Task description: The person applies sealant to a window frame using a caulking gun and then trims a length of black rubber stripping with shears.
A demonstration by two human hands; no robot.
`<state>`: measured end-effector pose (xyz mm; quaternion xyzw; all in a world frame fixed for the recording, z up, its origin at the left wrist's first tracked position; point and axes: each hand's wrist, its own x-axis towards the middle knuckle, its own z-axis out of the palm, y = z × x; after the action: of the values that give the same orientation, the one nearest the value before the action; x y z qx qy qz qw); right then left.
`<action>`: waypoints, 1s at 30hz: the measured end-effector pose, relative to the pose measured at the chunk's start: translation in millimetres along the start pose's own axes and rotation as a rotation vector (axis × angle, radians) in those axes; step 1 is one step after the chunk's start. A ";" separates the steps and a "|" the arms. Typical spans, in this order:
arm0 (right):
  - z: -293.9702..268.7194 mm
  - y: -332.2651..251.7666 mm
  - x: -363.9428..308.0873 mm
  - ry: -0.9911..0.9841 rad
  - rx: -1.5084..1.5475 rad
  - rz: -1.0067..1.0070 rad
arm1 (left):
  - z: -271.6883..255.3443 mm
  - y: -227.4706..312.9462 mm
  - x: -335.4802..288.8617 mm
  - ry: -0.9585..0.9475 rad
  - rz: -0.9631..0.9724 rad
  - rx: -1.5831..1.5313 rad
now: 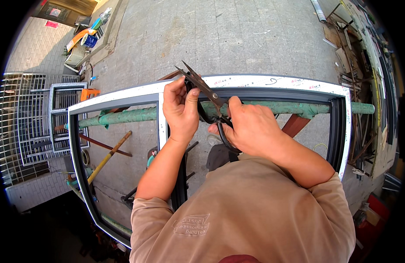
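Observation:
Black-handled scissors [207, 90] are in my right hand [255, 127], its fingers closed around the handles. Their dark blades point up and left and stand slightly apart at the tips. Beside the blades, my left hand [180, 105] pinches a thin black flexible strip [188, 84]. The strip lies against the blades near the fingertips; whether it is between them, I cannot tell. Below both hands lies a large window frame [255, 82] with white protective film over dark grey profile. A white-faced mullion [161, 127] divides it under my left forearm.
Green-painted pipes [132, 115] support the frame from below, with a yellow pole [108, 158] slanting under it. Smaller frames [55, 116] and a metal grille [29, 118] are at the left. An orange hollow block [89, 94] sits near the frame's left corner. Long profiles [384, 96] line the right side.

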<state>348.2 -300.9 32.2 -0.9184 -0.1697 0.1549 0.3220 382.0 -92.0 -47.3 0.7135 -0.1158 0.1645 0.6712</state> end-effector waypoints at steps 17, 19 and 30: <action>21.5 10.3 0.5 0.200 -0.202 -0.033 | -2.2 -1.6 -1.2 0.005 -0.023 0.029; 21.9 11.2 0.8 0.209 -0.232 -0.028 | -1.4 -0.4 -0.7 0.014 -0.032 0.004; 10.1 27.6 9.0 0.253 -0.150 -0.017 | 4.9 10.0 5.2 -0.016 -0.125 -0.157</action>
<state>358.1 -312.1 5.3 -0.9506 -0.1467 0.0222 0.2726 383.2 -97.3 -36.3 0.6657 -0.0888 0.1072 0.7331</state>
